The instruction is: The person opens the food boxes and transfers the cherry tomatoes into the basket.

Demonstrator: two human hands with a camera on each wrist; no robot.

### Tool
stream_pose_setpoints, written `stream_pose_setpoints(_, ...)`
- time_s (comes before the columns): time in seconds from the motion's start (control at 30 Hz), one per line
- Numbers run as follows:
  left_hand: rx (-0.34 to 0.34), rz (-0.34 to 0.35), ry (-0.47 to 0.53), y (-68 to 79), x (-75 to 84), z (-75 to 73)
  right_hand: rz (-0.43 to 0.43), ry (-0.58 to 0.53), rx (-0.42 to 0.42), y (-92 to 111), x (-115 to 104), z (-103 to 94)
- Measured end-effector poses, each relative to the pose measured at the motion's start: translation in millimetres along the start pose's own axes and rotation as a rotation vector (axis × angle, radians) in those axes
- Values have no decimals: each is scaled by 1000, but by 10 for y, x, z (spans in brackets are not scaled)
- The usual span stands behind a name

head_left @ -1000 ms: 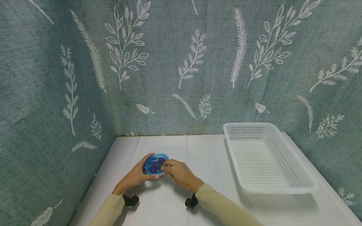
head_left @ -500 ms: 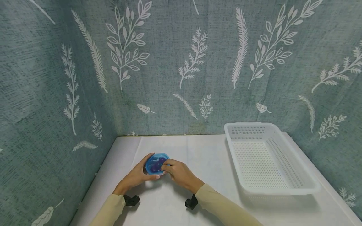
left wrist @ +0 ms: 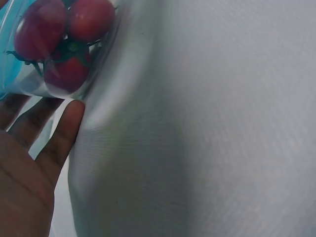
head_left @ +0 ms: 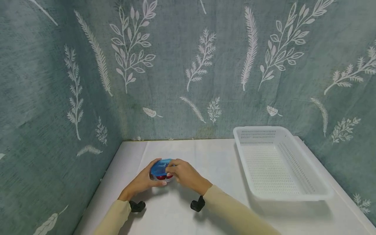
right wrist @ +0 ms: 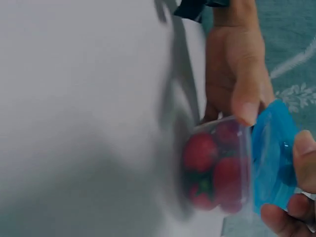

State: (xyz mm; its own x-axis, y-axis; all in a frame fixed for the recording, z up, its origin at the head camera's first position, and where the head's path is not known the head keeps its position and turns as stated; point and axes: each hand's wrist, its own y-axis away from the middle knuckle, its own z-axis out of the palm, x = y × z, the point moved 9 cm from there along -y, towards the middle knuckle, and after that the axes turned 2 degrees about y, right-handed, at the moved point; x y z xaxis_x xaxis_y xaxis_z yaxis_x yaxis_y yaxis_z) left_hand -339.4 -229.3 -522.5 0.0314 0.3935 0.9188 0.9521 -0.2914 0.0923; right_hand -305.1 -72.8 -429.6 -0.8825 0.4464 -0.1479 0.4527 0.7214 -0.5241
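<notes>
A clear plastic food container [right wrist: 245,170] holds several red tomatoes [left wrist: 42,30] with green stems. My left hand [head_left: 143,180] grips it from the left, thumb at the near side and fingers round the far side. Its blue lid [head_left: 159,167] stands tilted, the near and right edge raised off the rim, so red shows below it. My right hand [head_left: 186,175] pinches the lid at that raised edge. In the right wrist view, a gap shows between lid and container, with the right thumb [right wrist: 305,160] on the lid.
A white perforated plastic basket [head_left: 253,182] stands on the right of the white table [head_left: 211,163]. Teal leaf-patterned cloth [head_left: 176,65] walls the back and sides. A black camera mount sits at each wrist.
The blue lid lay flat over the container before; now its near and right edge is lifted. My right hand has risen slightly with it, while my left hand has kept its hold.
</notes>
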Motion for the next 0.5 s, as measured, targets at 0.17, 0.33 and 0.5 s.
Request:
stream_pose_setpoints(0.17,-13,-9,20,7,-18,-8,4,33,-108,113,3,104)
stream_pose_setpoints(0.33,-26,10,19,-4,28,13,25,-10,-89,169,34,99)
stream_pose_setpoints(0.5,-30,12,20,-9,42,29,70,-125,-70,210,102,62)
